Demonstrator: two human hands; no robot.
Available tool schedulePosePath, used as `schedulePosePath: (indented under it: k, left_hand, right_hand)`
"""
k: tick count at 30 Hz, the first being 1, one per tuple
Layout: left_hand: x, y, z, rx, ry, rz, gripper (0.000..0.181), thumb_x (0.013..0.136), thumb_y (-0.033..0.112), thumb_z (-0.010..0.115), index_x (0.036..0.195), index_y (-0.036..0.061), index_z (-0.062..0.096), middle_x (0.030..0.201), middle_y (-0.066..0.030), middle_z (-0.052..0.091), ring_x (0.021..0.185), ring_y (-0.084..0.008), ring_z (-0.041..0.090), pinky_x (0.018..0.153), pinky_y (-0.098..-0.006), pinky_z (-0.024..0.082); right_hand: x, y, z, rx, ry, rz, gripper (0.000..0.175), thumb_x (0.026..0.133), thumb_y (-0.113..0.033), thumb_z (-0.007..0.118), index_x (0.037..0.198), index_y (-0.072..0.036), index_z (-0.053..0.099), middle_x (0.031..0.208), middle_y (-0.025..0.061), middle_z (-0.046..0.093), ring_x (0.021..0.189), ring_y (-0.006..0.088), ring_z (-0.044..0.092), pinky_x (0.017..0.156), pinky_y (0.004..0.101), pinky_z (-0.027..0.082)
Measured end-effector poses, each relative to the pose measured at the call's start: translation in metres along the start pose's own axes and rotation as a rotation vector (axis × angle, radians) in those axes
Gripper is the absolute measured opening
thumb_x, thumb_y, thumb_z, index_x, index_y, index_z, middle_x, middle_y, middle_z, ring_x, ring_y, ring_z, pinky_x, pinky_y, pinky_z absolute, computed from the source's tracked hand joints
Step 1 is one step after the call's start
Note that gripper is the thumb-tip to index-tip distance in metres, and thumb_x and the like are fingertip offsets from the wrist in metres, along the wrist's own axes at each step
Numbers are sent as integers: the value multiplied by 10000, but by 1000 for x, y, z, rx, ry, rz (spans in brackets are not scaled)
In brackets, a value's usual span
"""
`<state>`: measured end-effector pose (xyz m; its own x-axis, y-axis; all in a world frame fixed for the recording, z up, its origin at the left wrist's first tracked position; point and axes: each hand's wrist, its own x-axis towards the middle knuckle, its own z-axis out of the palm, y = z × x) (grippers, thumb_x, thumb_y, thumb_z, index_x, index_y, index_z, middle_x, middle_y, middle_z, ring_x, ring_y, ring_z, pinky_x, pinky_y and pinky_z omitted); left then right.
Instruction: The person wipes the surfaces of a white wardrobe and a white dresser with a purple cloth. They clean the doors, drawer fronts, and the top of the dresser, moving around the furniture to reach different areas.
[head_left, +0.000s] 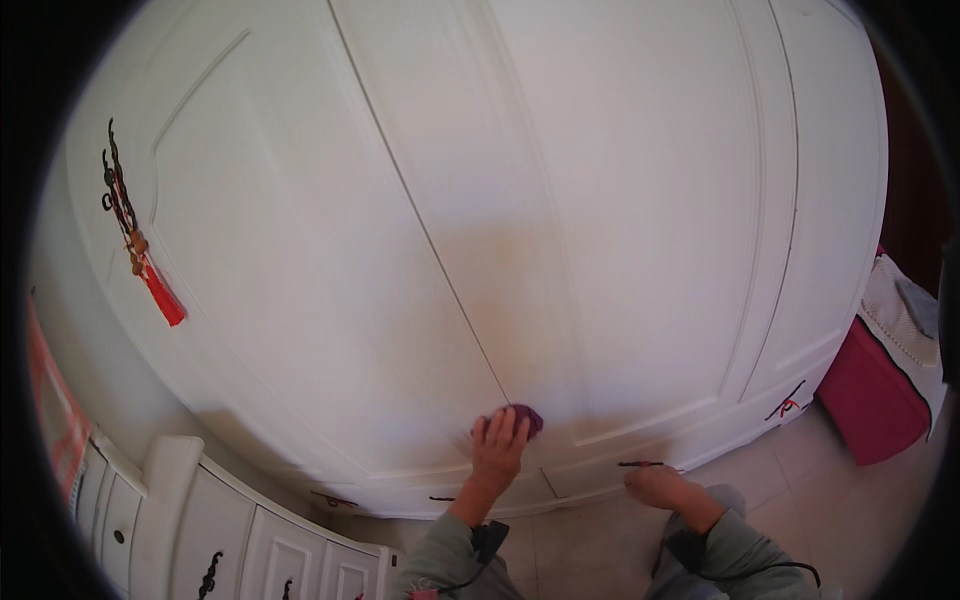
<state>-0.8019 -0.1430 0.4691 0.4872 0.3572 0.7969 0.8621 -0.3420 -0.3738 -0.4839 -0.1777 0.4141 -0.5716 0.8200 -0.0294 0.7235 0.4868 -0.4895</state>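
My left hand (498, 457) presses a crumpled purple cloth (529, 421) against the white wardrobe door (450, 315). The cloth lies low on the door, by the seam between two panels. My right hand (657, 486) is lower and to the right, with its fingers curled. It is right beside a dark metal drawer handle (634, 464) that has something red on it. Whether the fingers grip the handle is hidden.
Gourd charms with a red tassel (163, 294) hang from the dark door handles (118, 180) at left. A white cabinet (225, 517) stands at lower left. A magenta upholstered piece (874, 394) sits at right on the tiled floor (780, 487).
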Motion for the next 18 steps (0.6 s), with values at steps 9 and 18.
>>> schedulePosePath:
  k: [9,18]
  left_hand:
    - [127,-99,-70,150,205,55,393,812,103,570,1204,87,572,1364,-197,424,1228,-371,446,1002,-581,316]
    - [402,-220,-199,415,646,0,503,809,59,622,1283,3,466,1353,-204,418,1248,-354,404,1037,-507,286]
  right_hand:
    - [19,1,13,-18,-67,-29,189,889,-231,510,877,-80,624,856,144,664,834,357,639,735,481,493]
    - [21,8,23,14,-11,-57,233,893,-283,504,844,-101,641,817,137,656,785,353,638,710,467,506]
